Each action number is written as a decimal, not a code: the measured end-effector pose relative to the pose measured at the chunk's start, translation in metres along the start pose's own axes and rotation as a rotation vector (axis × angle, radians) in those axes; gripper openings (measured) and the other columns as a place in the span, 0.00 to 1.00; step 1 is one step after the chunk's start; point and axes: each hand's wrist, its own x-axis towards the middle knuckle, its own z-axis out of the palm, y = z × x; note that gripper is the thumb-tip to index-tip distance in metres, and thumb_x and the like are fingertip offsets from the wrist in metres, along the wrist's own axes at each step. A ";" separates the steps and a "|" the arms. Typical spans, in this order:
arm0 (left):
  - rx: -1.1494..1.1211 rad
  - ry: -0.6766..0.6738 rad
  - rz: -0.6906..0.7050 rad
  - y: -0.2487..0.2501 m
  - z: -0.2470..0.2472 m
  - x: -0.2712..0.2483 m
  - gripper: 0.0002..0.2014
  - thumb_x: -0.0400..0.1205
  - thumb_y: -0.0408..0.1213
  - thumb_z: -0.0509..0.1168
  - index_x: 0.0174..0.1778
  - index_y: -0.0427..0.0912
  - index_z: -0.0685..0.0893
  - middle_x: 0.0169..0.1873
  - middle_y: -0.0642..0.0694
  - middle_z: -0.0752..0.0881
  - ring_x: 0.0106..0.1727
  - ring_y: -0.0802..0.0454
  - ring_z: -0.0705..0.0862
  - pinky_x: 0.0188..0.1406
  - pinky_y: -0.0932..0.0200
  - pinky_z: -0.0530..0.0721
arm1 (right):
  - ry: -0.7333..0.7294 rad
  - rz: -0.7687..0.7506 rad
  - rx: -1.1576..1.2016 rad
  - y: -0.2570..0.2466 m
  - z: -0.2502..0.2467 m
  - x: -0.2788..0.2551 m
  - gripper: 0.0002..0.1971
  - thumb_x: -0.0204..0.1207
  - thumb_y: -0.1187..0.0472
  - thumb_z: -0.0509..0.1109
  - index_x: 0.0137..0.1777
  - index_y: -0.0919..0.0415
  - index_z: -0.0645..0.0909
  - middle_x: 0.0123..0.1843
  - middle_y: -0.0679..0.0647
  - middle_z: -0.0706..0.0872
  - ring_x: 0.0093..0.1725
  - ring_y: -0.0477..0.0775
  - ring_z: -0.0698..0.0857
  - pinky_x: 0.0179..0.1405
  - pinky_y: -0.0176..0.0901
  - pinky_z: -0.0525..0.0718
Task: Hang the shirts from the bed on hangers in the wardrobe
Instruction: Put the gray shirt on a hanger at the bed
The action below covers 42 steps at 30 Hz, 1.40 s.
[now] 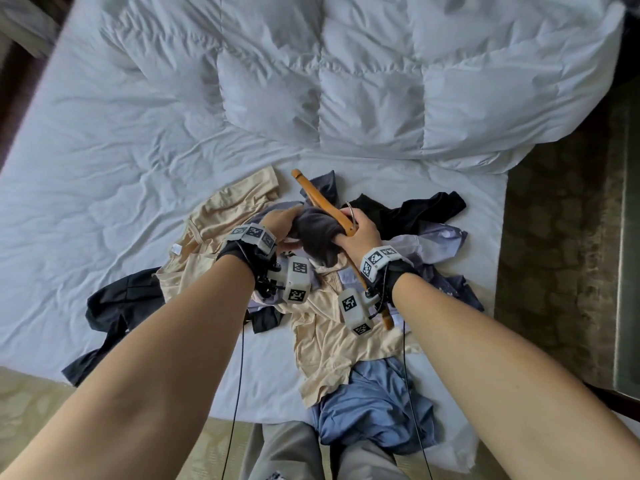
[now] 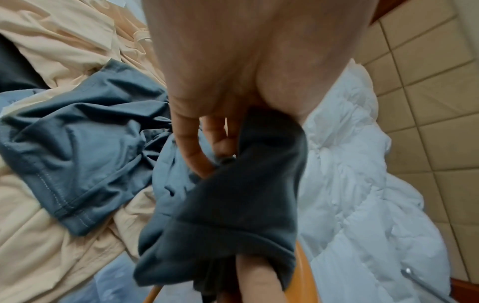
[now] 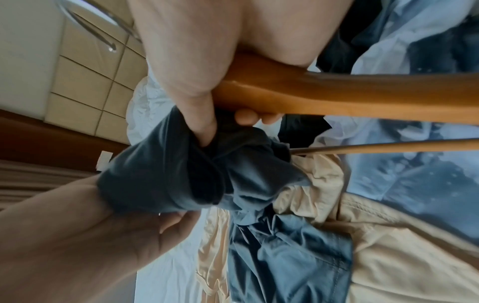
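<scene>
A dark grey shirt is bunched up above the pile on the bed, between both hands. My left hand grips its fabric from the left. My right hand holds a wooden hanger near its metal hook, with the thumb pressing into the same shirt. The hanger runs diagonally from the far left to the near right. Under the hands lie a beige shirt, a black shirt and a blue shirt.
A crumpled white duvet fills the far half of the bed. A dark garment lies at the near left edge. Patterned carpet runs along the right side. My legs stand at the bed's foot.
</scene>
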 end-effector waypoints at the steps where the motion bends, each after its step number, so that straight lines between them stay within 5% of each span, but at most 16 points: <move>1: -0.045 0.011 0.059 0.009 -0.005 -0.027 0.12 0.84 0.49 0.66 0.50 0.42 0.83 0.45 0.42 0.85 0.47 0.47 0.84 0.43 0.49 0.87 | 0.011 -0.045 -0.007 -0.019 -0.016 -0.020 0.25 0.69 0.61 0.79 0.67 0.53 0.80 0.55 0.51 0.87 0.51 0.53 0.86 0.56 0.47 0.85; 4: -0.125 -0.097 0.080 0.017 -0.007 -0.033 0.24 0.80 0.54 0.71 0.65 0.40 0.82 0.58 0.39 0.87 0.61 0.42 0.86 0.45 0.42 0.90 | 0.005 -0.049 0.013 -0.031 -0.025 -0.014 0.25 0.67 0.60 0.81 0.64 0.53 0.81 0.55 0.53 0.88 0.51 0.55 0.87 0.58 0.52 0.86; 7: -0.087 -0.202 0.249 0.027 -0.002 -0.070 0.17 0.79 0.43 0.75 0.61 0.43 0.83 0.57 0.38 0.86 0.61 0.39 0.85 0.54 0.36 0.88 | 0.032 -0.087 0.053 -0.060 -0.049 -0.032 0.22 0.68 0.60 0.82 0.61 0.53 0.81 0.52 0.53 0.88 0.52 0.56 0.87 0.56 0.50 0.86; 10: -0.027 -0.244 0.380 0.046 0.008 -0.103 0.35 0.71 0.32 0.81 0.72 0.45 0.73 0.63 0.40 0.80 0.61 0.40 0.84 0.55 0.35 0.87 | 0.067 -0.151 0.077 -0.093 -0.075 -0.048 0.19 0.68 0.56 0.82 0.57 0.49 0.81 0.49 0.53 0.88 0.48 0.56 0.86 0.51 0.47 0.85; 12: 0.136 -0.177 0.497 0.061 0.014 -0.126 0.34 0.70 0.25 0.80 0.69 0.45 0.75 0.59 0.42 0.81 0.55 0.42 0.86 0.53 0.42 0.89 | 0.081 -0.183 0.107 -0.111 -0.090 -0.061 0.17 0.70 0.55 0.82 0.55 0.49 0.81 0.46 0.52 0.87 0.43 0.52 0.85 0.46 0.44 0.83; 15: 0.294 -0.008 0.637 0.082 0.018 -0.162 0.20 0.75 0.19 0.70 0.63 0.38 0.83 0.45 0.37 0.84 0.33 0.48 0.82 0.31 0.62 0.86 | 0.117 -0.226 0.153 -0.138 -0.115 -0.083 0.11 0.70 0.58 0.80 0.47 0.45 0.81 0.40 0.50 0.85 0.33 0.50 0.80 0.38 0.45 0.79; 18: 0.425 0.139 0.729 0.101 0.016 -0.187 0.13 0.80 0.20 0.62 0.56 0.32 0.88 0.27 0.41 0.79 0.24 0.50 0.74 0.22 0.64 0.78 | 0.128 -0.268 0.132 -0.162 -0.139 -0.101 0.14 0.70 0.62 0.78 0.49 0.44 0.81 0.40 0.52 0.86 0.29 0.49 0.79 0.35 0.44 0.79; 22: 0.593 0.292 0.820 0.125 0.016 -0.239 0.10 0.84 0.31 0.62 0.52 0.38 0.89 0.33 0.40 0.83 0.27 0.45 0.79 0.27 0.58 0.80 | 0.164 -0.378 0.094 -0.198 -0.172 -0.135 0.18 0.69 0.68 0.77 0.51 0.45 0.81 0.40 0.50 0.85 0.31 0.47 0.80 0.33 0.38 0.78; 25: 0.635 0.351 0.904 0.140 0.016 -0.278 0.11 0.85 0.34 0.61 0.55 0.40 0.89 0.42 0.40 0.85 0.40 0.41 0.84 0.46 0.49 0.88 | 0.198 -0.454 0.048 -0.226 -0.194 -0.160 0.18 0.69 0.66 0.78 0.47 0.41 0.80 0.43 0.48 0.85 0.40 0.50 0.83 0.40 0.39 0.80; 29: 0.721 0.486 1.029 0.162 0.012 -0.324 0.11 0.85 0.36 0.63 0.56 0.41 0.90 0.53 0.39 0.89 0.56 0.38 0.86 0.51 0.55 0.80 | 0.249 -0.536 0.050 -0.261 -0.214 -0.190 0.18 0.68 0.65 0.80 0.52 0.46 0.81 0.48 0.51 0.87 0.49 0.55 0.86 0.48 0.39 0.80; 32: 0.670 0.492 1.115 0.176 0.003 -0.357 0.08 0.82 0.34 0.65 0.48 0.46 0.91 0.48 0.41 0.91 0.53 0.40 0.87 0.48 0.56 0.81 | 0.298 -0.587 0.046 -0.287 -0.226 -0.210 0.15 0.69 0.64 0.79 0.47 0.45 0.81 0.48 0.54 0.89 0.50 0.57 0.87 0.48 0.41 0.81; 35: 0.634 0.477 1.209 0.184 -0.007 -0.384 0.09 0.83 0.30 0.66 0.53 0.40 0.91 0.46 0.44 0.88 0.49 0.49 0.83 0.45 0.65 0.73 | 0.349 -0.622 0.023 -0.312 -0.232 -0.227 0.10 0.69 0.62 0.78 0.42 0.46 0.82 0.49 0.54 0.91 0.51 0.58 0.88 0.50 0.45 0.85; 39: 0.700 0.417 1.281 0.194 -0.019 -0.412 0.08 0.82 0.30 0.67 0.52 0.39 0.91 0.48 0.41 0.89 0.54 0.43 0.86 0.51 0.62 0.77 | 0.386 -0.664 0.032 -0.342 -0.237 -0.251 0.11 0.69 0.63 0.75 0.51 0.51 0.86 0.47 0.53 0.91 0.49 0.56 0.88 0.54 0.49 0.86; 42: 0.905 0.440 1.222 0.202 -0.031 -0.433 0.08 0.81 0.36 0.69 0.53 0.44 0.91 0.44 0.44 0.86 0.46 0.47 0.84 0.45 0.63 0.76 | 0.419 -0.710 0.024 -0.361 -0.237 -0.273 0.14 0.69 0.68 0.75 0.53 0.53 0.86 0.43 0.50 0.88 0.46 0.55 0.85 0.51 0.45 0.84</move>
